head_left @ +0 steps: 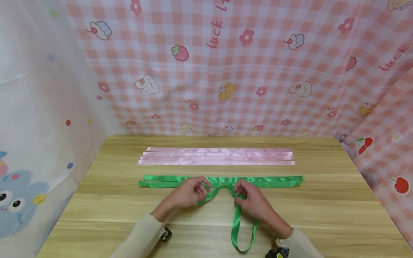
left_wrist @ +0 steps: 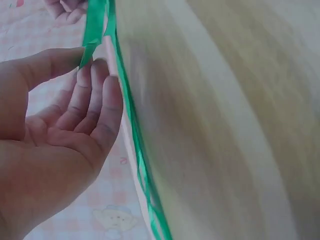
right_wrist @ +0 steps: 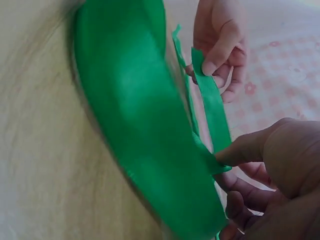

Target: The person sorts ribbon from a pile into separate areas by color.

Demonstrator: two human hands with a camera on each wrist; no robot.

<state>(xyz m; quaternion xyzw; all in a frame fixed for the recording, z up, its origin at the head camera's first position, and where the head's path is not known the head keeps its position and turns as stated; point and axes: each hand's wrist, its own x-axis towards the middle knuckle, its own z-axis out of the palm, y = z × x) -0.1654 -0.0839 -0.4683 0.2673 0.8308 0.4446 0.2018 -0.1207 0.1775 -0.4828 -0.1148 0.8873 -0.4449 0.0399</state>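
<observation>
Both hands hold one loose green ribbon (head_left: 236, 225) over the wooden table. The left hand (head_left: 188, 192) pinches it near one end between thumb and fingers, and in the right wrist view the short cut end (right_wrist: 196, 54) sticks out past the thumb. Further along, the right hand (head_left: 253, 201) pinches the same ribbon. A short stretch spans the two hands, and the remainder droops in a loop below the right hand, large and blurred in the right wrist view. Just behind the hands, two green ribbons (head_left: 274, 181) lie flat side by side, partly covered by the fingers.
Several pink ribbons (head_left: 219, 157) lie in parallel rows toward the back of the wooden table (head_left: 106, 200). A pink checked cloth (head_left: 206, 71) hangs behind the table, and a white patterned cloth (head_left: 35, 107) hangs at the left. Dark devices (head_left: 166, 234) sit at both wrists.
</observation>
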